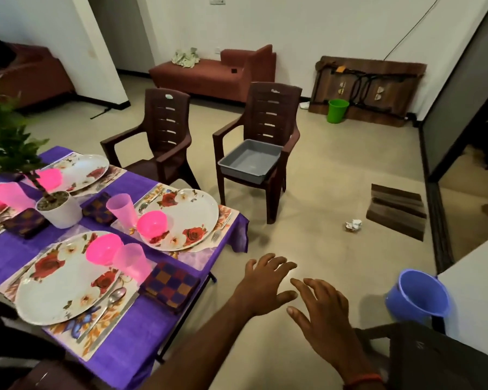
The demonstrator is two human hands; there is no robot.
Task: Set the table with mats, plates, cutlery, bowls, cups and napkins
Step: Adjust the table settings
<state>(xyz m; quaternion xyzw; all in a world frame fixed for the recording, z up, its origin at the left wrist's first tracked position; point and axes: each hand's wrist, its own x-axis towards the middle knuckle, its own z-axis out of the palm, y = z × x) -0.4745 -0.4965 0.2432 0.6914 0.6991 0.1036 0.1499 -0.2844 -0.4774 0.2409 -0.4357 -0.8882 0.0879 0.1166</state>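
A table under a purple cloth (130, 358) fills the left. Floral mats carry white rose-patterned plates: one near me (59, 288), one at the right corner (186, 218), one farther back (82, 170). Pink bowls (152, 224) (103, 248) sit on the plates, with pink cups (121, 209) (133, 261) beside them. A checked napkin (171, 285) lies at the near edge, a spoon (114, 296) and a fork (217, 233) beside the plates. My left hand (265, 280) and my right hand (319, 313) hover over the floor right of the table, fingers spread, holding nothing.
A potted plant (58, 209) stands mid-table. Two brown plastic chairs stand beyond the table; the right one (271, 114) holds an empty grey tub (250, 161). A blue bucket (417, 296) sits at the right, crumpled paper (353, 225) on the floor, a green bin (337, 110) by the wall.
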